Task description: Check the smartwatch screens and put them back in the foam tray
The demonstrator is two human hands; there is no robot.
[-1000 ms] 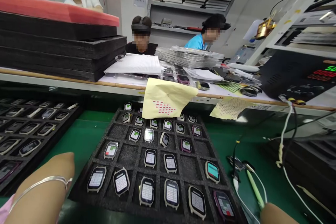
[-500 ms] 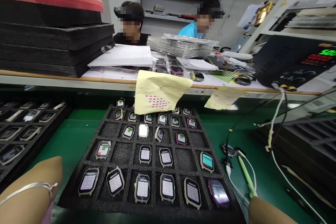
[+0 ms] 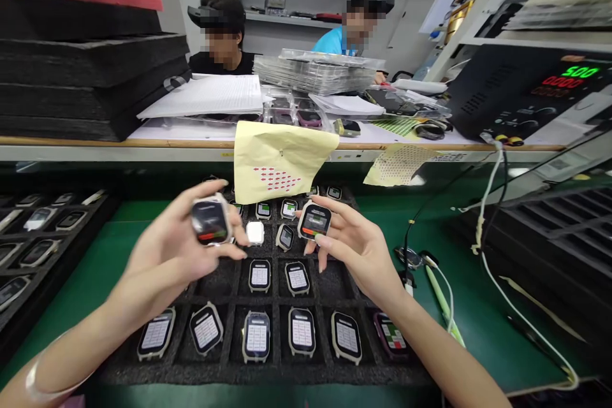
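Our left hand (image 3: 167, 239) is gripping a watch (image 3: 209, 220) left of centre, our right hand (image 3: 358, 241) pinching another watch (image 3: 315, 220) near centre. Below, a foam tray (image 3: 258, 373) is holding more; farther, a hanging yellow sheet (image 3: 282, 156) is partly hiding its back rows.

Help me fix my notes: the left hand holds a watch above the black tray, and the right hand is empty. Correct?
The right hand is not empty: the head view shows a watch in it. The left hand does hold another watch above the black tray.

Blurry watch (image 3: 208, 219) in left hand (image 3: 173, 239)
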